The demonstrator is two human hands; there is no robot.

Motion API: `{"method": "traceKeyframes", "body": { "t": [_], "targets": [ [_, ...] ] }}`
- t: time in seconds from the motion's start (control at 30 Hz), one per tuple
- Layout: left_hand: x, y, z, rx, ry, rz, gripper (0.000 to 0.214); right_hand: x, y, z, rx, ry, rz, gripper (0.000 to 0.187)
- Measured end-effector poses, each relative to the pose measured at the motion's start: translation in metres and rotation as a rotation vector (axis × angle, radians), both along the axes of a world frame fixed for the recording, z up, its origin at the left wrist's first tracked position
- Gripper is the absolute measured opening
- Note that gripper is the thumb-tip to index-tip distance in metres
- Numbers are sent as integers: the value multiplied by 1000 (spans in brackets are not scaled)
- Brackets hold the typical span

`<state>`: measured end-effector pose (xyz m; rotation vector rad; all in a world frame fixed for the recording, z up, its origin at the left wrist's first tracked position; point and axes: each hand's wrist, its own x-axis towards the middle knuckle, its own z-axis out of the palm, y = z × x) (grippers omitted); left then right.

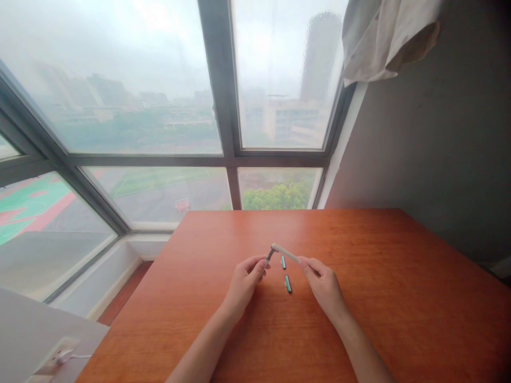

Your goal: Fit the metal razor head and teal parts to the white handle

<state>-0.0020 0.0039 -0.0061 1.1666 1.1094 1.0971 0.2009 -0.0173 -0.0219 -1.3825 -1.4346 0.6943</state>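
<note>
My left hand (247, 277) is closed around a thin handle with a dark neck (270, 254), which looks like a razor handle; its lower part is hidden by the fingers. Between the thumb and fingers of my right hand (322, 281) is a slim pale stick (286, 252), pointing up and left. The stick's far end meets the top of the dark neck; whether they are joined or just touching, I cannot tell. Below them on the table lie two small green-and-black pieces resembling razor cartridges, an upper one (283, 261) and a lower one (288, 283), both apart from my hands.
The reddish-brown wooden table (399, 298) extends beneath both arms. Large windows with a grey frame (229, 101) stand behind it. A pale cloth (385, 45) hangs at upper right by the grey wall (435, 143). A plug (63, 355) sits in a socket at lower left.
</note>
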Motion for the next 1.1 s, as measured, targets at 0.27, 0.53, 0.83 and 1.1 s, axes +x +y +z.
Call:
{"method": "traceKeyframes", "body": {
  "t": [0.27,0.53,0.83,1.1],
  "targets": [
    [0,0,1,-10,-16,17,44,2,1,-3,-3,-37,-47,43],
    [1,-2,4,-7,-14,17,44,2,0,-2,-7,-19,-27,41],
    [1,-2,3,-4,-38,-7,41,2,0,-1,-3,-23,-28,40],
    [2,-3,4,-19,-54,10,38,1,0,-2,9,-2,-9,42]
  ]
}}
